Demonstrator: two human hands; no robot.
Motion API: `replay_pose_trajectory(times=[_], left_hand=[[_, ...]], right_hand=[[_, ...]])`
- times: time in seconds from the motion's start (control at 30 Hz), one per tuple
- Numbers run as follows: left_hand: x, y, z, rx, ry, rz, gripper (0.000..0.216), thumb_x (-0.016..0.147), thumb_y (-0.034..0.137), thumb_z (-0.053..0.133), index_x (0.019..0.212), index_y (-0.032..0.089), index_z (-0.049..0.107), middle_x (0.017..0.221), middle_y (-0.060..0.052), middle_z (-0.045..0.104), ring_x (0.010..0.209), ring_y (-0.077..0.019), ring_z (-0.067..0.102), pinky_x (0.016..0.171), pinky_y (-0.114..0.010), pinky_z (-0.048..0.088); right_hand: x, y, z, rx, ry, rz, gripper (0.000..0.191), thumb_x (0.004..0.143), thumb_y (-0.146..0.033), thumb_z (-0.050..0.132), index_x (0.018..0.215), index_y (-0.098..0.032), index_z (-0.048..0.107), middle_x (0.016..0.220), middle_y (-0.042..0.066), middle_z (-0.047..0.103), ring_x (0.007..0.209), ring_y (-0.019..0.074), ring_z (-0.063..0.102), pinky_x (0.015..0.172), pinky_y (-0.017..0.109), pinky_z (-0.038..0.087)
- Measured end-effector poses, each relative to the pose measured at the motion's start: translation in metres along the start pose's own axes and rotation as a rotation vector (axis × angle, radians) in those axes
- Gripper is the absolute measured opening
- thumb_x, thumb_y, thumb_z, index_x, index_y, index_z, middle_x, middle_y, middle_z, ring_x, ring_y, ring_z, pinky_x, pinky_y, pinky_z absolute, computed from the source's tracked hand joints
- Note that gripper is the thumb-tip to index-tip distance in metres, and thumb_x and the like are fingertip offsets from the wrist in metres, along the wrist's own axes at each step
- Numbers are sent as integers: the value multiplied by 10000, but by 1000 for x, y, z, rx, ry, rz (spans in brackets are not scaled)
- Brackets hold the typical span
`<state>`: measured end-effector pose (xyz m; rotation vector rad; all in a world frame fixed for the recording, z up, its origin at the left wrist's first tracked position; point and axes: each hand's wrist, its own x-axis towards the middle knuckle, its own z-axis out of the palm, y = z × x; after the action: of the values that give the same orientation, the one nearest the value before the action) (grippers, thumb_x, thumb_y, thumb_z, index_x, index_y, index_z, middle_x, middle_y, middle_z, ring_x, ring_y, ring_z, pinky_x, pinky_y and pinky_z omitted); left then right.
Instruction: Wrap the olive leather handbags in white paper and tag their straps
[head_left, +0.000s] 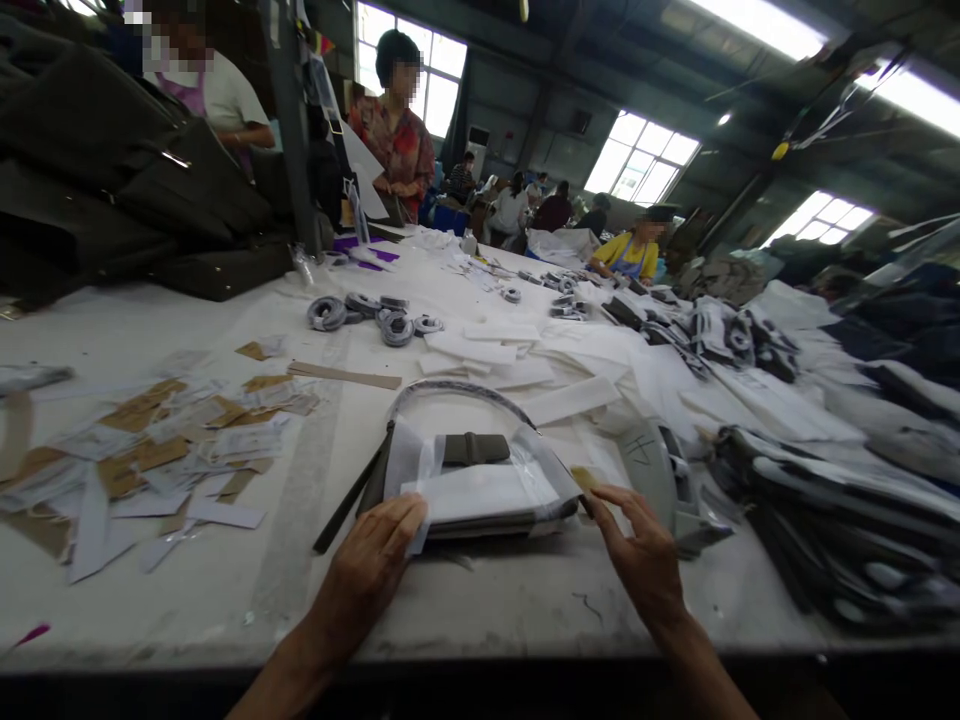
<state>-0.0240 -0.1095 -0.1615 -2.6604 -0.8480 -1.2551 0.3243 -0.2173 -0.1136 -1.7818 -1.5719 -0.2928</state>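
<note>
A dark olive handbag (480, 450) lies flat on the white table (465, 600) in front of me, partly wrapped in white paper (480, 492) and clear plastic, its handle arching up behind it. My left hand (373, 562) grips the bag's near left corner, thumb over the paper. My right hand (639, 548) rests at the bag's right end, fingers bent on the corner by a small tan tag (583, 478).
Scraps of cardboard and paper (150, 450) litter the left. Grey tape rolls (375, 315) sit further back. Dark bags (120, 190) pile at far left, wrapped stacks (825, 510) at right. Other people stand and sit beyond the table.
</note>
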Motion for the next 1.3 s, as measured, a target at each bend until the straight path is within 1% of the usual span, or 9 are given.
replay_pose_trajectory(times=[0.17, 0.4, 0.5, 0.6, 0.8, 0.97, 1.1, 1.2, 1.3], left_hand=[[-1, 2, -2, 6, -24, -4, 388, 914, 57, 433, 1273, 152, 544, 1182, -104, 668, 1162, -199, 597, 986, -316, 499], [4, 6, -6, 39, -29, 12, 431, 924, 65, 441, 1335, 177, 500, 1231, -113, 654, 1175, -196, 596, 970, -316, 511], [5, 6, -7, 28, -37, 22, 427, 938, 81, 424, 1349, 179, 489, 1197, -101, 672, 1165, -194, 600, 956, -314, 516], [4, 6, -6, -2, -56, -14, 434, 924, 70, 432, 1339, 184, 495, 1207, -94, 666, 1169, -195, 596, 966, -324, 514], [16, 3, -9, -77, -124, -114, 502, 839, 23, 483, 1315, 182, 496, 1219, -88, 656, 1142, -211, 602, 966, -359, 518], [31, -3, -10, -99, -173, -127, 578, 791, 6, 518, 1338, 187, 465, 1255, -85, 636, 1143, -233, 595, 967, -397, 514], [39, -6, -7, -85, -155, -123, 604, 777, 4, 547, 1344, 189, 453, 1263, -82, 633, 1147, -234, 589, 979, -398, 504], [43, -6, -8, -88, -159, -135, 619, 764, -5, 549, 1340, 198, 449, 1256, -74, 637, 1147, -225, 589, 982, -387, 503], [43, -5, -9, -87, -174, -144, 632, 752, -10, 542, 1337, 213, 452, 1316, -79, 604, 1158, -225, 584, 974, -384, 505]], right_hand=[[-14, 55, 22, -235, -277, -13, 240, 923, -372, 514, 953, -231, 705, 996, 95, 715, 954, 279, 648, 865, 433, 496], [48, 65, 48, -479, -307, 180, 252, 853, -251, 514, 1016, -195, 698, 1054, 112, 709, 968, 300, 624, 840, 425, 472], [66, 41, 35, -441, -150, 121, 285, 838, -239, 527, 1073, -184, 680, 1103, 124, 700, 1010, 312, 622, 885, 457, 459], [56, -11, 12, -111, 11, -71, 193, 894, -295, 550, 998, -202, 684, 1019, 98, 713, 975, 266, 645, 904, 406, 478], [-14, -106, 15, 316, -399, -293, 95, 908, -189, 605, 962, -243, 661, 815, 20, 689, 745, 174, 652, 704, 287, 520], [-41, -110, 69, 96, -380, -126, 323, 824, -308, 717, 1112, -191, 625, 1000, 103, 672, 928, 286, 630, 808, 410, 532], [-35, -109, 89, -12, -379, -74, 104, 813, -246, 705, 899, -194, 674, 888, 92, 648, 872, 292, 589, 781, 430, 493], [-32, -118, 89, 140, -358, -28, 95, 857, -241, 620, 777, -203, 654, 876, 80, 661, 896, 282, 578, 811, 423, 449], [-35, -136, 88, 523, -488, 282, 235, 889, -389, 567, 767, -195, 617, 779, 58, 665, 761, 222, 608, 705, 348, 464]])
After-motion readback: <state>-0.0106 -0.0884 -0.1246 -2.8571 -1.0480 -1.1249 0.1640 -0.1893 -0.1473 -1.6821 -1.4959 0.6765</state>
